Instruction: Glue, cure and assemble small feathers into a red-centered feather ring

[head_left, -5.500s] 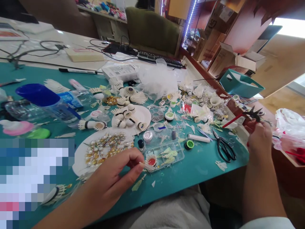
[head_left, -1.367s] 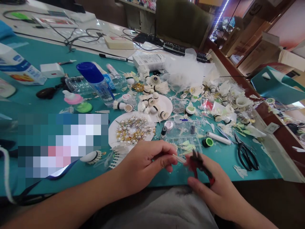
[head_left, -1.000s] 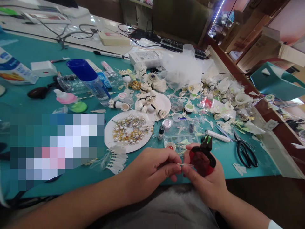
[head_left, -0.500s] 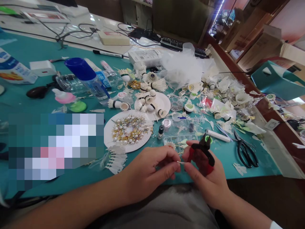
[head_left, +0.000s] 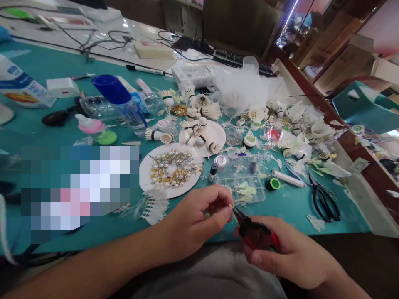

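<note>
My left hand (head_left: 202,222) is closed, with thumb and index finger pinching a thin, whitish stick-like piece (head_left: 230,206). Most of that piece is hidden by the fingers. My right hand (head_left: 286,253) grips a pair of red-and-black pliers (head_left: 257,233). The narrow jaws point up and left, right beside my left fingertips and the whitish piece; whether they clamp it I cannot tell. Just behind the hands lies a clear compartment box (head_left: 261,192) with pale green petal-like pieces (head_left: 246,190) inside.
A white plate (head_left: 146,187) of pearl and gold beads is to the left, another plate (head_left: 220,135) with shuttlecocks behind it. Black scissors (head_left: 326,201), a green-rimmed jar (head_left: 273,184) and a small dark bottle (head_left: 213,172) lie nearby. A blue-capped bottle (head_left: 120,104) stands at back left.
The pliers have swung from pointing up in my right palm to pointing at my left fingertips. My right fingers have let go of the whitish piece; my left hand still pinches it.
</note>
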Motion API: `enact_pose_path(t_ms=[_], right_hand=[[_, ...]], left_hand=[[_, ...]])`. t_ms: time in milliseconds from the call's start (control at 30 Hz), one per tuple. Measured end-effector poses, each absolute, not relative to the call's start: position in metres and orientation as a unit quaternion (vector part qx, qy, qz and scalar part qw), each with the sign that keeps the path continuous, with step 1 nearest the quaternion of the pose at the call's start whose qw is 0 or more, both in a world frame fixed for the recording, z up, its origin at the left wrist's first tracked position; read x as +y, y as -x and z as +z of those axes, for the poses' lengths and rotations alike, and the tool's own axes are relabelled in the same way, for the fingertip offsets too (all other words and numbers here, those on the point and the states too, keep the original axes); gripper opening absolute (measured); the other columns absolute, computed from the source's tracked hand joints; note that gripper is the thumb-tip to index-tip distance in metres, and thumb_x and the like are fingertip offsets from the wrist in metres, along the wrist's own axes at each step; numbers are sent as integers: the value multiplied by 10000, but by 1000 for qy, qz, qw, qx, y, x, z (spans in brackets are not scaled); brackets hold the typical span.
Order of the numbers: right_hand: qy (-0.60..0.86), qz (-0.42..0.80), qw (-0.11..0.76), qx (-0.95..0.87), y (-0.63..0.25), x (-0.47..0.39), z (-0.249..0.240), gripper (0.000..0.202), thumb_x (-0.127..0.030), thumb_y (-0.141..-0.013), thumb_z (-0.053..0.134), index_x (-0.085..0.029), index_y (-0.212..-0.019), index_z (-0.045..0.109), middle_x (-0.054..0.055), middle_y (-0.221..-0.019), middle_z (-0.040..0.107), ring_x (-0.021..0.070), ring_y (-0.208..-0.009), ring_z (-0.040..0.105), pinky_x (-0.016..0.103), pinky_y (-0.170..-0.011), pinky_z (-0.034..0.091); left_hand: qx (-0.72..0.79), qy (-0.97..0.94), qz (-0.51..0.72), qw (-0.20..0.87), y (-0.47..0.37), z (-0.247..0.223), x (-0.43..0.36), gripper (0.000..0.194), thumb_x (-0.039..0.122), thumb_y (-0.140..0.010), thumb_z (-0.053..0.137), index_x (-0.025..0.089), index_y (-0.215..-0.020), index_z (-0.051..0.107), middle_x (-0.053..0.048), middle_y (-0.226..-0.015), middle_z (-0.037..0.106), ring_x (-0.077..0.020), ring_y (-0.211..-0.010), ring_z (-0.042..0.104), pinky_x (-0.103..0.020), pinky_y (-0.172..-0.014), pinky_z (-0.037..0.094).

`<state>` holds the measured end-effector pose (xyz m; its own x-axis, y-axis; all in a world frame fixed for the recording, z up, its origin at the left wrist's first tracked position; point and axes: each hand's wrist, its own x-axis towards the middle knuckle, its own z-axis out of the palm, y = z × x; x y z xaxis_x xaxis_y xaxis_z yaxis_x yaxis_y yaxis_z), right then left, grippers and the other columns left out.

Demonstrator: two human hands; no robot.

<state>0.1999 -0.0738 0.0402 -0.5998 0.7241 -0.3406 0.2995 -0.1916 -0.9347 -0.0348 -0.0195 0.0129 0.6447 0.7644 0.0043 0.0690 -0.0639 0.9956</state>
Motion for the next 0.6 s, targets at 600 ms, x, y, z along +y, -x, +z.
enact_pose_path(t_ms=[600], right_hand=[[442,609,119,-648,-208,-69,36,296,-462,-928,635,-172,-989,633,5,-842,594,131,-719,483,239,-647,415]], left_hand=[[304,-645,268,648,34,13,-17,169,324,-972,521,200,-881,591,50,-702,539,-107,-610,483,-207,-541,392]])
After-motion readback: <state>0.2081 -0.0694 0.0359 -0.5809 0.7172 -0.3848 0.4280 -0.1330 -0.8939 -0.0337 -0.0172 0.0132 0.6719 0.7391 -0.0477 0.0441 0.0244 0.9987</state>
